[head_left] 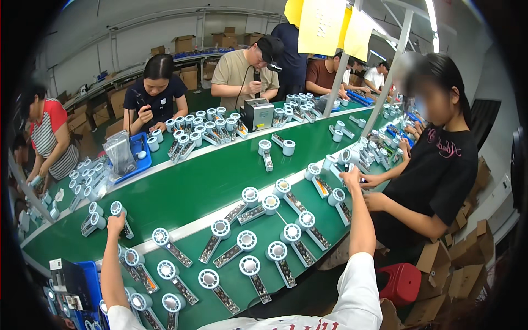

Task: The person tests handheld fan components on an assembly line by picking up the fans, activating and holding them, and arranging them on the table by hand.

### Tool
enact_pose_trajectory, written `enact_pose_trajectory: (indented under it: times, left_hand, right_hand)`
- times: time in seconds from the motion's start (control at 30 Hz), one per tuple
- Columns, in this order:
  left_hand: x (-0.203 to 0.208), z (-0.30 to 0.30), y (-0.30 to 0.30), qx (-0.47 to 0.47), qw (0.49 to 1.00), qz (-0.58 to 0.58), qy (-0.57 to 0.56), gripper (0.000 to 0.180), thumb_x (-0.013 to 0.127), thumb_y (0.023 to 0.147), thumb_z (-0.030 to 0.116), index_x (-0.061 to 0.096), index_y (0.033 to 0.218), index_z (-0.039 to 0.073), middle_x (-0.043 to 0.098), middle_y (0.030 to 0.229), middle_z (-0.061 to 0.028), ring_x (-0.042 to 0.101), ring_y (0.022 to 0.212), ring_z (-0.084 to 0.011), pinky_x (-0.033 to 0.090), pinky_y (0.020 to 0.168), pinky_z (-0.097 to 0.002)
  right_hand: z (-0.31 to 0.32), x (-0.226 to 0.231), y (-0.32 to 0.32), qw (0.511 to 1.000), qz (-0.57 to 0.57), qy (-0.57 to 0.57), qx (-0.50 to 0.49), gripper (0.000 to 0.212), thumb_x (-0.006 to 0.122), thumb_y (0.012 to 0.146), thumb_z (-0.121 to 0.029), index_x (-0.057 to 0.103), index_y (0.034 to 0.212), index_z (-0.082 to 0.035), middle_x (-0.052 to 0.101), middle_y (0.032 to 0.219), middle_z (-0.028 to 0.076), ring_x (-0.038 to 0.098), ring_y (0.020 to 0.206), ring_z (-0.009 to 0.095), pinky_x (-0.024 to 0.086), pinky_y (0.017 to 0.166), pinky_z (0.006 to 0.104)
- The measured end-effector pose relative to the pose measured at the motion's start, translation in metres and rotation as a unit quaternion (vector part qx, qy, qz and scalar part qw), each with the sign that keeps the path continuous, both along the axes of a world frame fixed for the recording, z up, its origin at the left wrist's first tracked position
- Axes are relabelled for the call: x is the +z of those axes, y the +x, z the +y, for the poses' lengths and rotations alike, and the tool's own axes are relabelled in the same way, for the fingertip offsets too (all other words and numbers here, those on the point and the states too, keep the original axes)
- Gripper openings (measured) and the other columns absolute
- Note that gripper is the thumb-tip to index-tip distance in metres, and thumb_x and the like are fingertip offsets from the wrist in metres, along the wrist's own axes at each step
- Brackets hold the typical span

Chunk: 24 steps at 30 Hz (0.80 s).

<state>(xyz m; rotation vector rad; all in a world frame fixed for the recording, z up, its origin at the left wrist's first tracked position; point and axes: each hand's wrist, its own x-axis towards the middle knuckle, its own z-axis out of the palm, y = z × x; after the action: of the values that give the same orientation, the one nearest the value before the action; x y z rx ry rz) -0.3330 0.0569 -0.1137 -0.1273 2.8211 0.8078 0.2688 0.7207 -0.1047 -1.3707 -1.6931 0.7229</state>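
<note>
Both my arms reach out over a green work surface. My left hand, stretched to the far left, is closed around a light-blue handheld fan with a round head and an open handle. My right hand reaches forward to the right and is closed on another light-blue fan; its fingers partly hide the handle. Between my arms lie several similar fans, their round heads mostly toward the back and their handles showing small electronic parts. Two more fans rest beside my left hand.
A green conveyor belt runs behind my surface, with a few fans on it. A co-worker in black stands close on my right. At lower left are a blue tray and a dark device. A red stool and cardboard boxes stand lower right.
</note>
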Motion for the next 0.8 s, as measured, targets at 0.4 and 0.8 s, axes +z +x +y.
enact_pose_trajectory:
  times: [0.4,0.8]
  left_hand:
    - [-0.008,0.006,-0.002,0.048,0.977,0.111,0.177,0.039,0.054,0.081,0.029,0.055,0.095,-0.008,0.057,0.086,-0.0212,0.059,0.065,-0.0331,0.048,0.056,-0.0413]
    - [0.028,-0.001,0.034,0.049,0.901,0.018,0.431,0.022,0.056,0.08,0.016,0.056,0.089,-0.004,0.056,0.073,-0.0142,0.055,0.053,-0.0229,0.045,0.046,-0.0342]
  right_hand:
    - [0.038,-0.017,0.029,0.995,-0.008,-0.02,0.096,0.024,0.064,0.061,-0.012,0.059,0.08,0.003,0.059,0.071,0.013,0.051,0.06,0.024,0.045,0.058,0.0317]
    - [-0.04,-0.008,0.068,0.984,-0.145,-0.075,0.065,0.018,0.06,0.063,-0.014,0.058,0.068,0.003,0.056,0.06,0.011,0.049,0.055,0.022,0.042,0.053,0.0311]
